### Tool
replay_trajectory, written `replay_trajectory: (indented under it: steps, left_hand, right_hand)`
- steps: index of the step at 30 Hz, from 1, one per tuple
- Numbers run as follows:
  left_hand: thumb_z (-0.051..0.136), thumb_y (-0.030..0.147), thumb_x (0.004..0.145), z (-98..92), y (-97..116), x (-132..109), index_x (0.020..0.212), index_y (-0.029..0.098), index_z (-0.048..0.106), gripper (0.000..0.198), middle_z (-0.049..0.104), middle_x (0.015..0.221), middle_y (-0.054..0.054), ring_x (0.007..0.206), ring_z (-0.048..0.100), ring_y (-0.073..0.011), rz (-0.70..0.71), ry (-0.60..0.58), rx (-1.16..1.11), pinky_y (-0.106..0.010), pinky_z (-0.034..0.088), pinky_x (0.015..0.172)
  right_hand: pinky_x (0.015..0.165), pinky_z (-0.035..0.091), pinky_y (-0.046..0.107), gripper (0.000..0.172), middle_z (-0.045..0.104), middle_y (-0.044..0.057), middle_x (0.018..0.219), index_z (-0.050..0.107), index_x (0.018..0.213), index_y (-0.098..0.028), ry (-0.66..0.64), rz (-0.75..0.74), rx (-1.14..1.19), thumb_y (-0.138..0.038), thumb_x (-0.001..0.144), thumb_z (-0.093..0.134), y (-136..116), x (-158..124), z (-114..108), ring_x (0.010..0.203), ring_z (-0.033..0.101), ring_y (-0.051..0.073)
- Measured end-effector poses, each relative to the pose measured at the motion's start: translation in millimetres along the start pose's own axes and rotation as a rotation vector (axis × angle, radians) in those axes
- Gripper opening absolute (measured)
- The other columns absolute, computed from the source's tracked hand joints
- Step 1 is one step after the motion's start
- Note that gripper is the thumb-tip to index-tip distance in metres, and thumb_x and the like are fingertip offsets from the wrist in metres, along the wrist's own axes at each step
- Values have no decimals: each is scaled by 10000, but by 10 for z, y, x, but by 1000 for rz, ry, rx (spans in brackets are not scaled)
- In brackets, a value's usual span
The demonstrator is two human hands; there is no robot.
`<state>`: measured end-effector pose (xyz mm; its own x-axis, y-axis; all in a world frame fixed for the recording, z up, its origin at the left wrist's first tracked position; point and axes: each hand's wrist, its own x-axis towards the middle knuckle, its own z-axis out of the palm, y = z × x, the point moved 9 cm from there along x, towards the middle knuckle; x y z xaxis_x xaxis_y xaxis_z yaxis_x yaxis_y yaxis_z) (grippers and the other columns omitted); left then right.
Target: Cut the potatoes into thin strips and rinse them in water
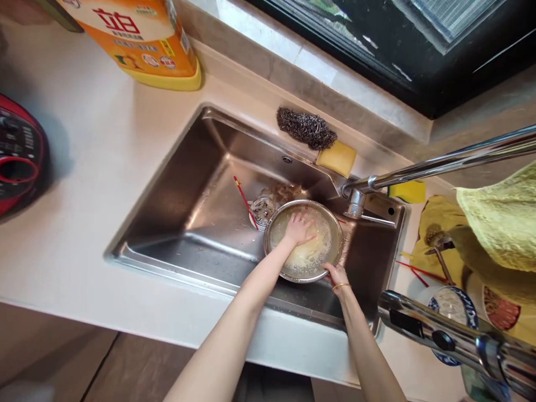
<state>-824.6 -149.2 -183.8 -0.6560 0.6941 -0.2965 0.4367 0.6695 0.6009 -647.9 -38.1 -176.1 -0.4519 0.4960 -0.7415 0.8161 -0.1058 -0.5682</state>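
Observation:
A round metal bowl of cloudy, bubbly water rests in the right part of the sink. My left hand dips into it with fingers spread, over pale yellowish contents whose kind I cannot make out. At the bowl's near right rim, my right hand grips the edge, thumb on top; its other fingers are partly hidden. Brownish peelings or scraps lie around the drain, beside the bowl. A thin red strip crosses the drain's edge.
The steel sink has a chrome faucet at its right. A steel scourer and yellow sponge lie behind. An orange-and-yellow detergent jug stands back left, a red-black appliance far left. A patterned bowl sits right.

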Motion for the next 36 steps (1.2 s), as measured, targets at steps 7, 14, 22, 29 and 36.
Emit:
replay_trajectory:
  steps: [7,14,22,29,36]
  left_hand:
    - [452,482,856,24,-194,-97,1405,280,311,601,415,1407,-58,1309,327,-259,93,-60,-86,-408,204,1095]
    - [494,456,839,-155,-160,-205,1375,208,379,602,326,1455,-118,1343,260,-297,287,42,-20,-453,103,1116]
    - [447,425,868,-209,-239,-225,1442,217,212,654,195,1513,-67,1388,178,-208,280,-32,-92,-338,127,1127]
    - [397,430,887,-122,-209,-199,1448,171,191,650,201,1510,-69,1396,149,-181,314,-14,-124,-315,81,1142]
    - [372,474,884,-51,-200,-151,1444,131,199,680,224,1500,-97,1385,195,-214,408,62,-129,-358,146,1143]
  right_hand:
    - [393,412,216,184,537,-31,445,524,539,-185,25,79,111,-273,486,677,-102,-82,-99,396,492,105]
    - [408,402,206,149,508,-55,435,534,524,-176,33,127,121,-231,478,664,-178,-197,-112,398,470,86]
    - [413,395,193,174,492,-59,440,511,512,-168,44,125,48,-247,478,661,-260,-319,-242,405,457,73]
    - [477,457,215,161,533,-39,471,533,532,-162,26,121,-13,-253,496,661,-319,-382,-265,430,500,87]
    - [490,471,205,163,528,-40,466,531,530,-154,10,133,-28,-234,515,672,-365,-446,-284,434,490,77]
